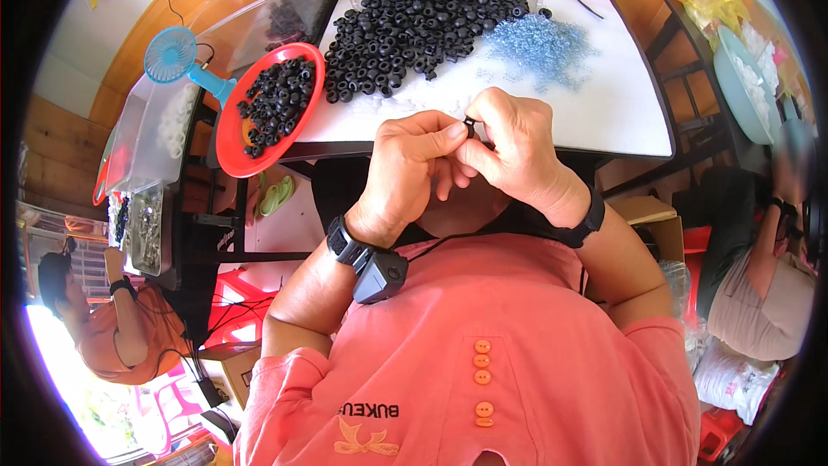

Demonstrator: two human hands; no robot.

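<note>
I hold one small black piece (469, 125) between my left hand (404, 151) and right hand (523, 140), fingertip grip narrow on both sides, at the bench's (623, 112) near edge. Judgement: a light, steady pinch serves best; pressing hard could flip it loose.

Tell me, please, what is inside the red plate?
The red plate holds piled small black pieces. Whatever lies directly under them is covered and cannot be seen.
</note>
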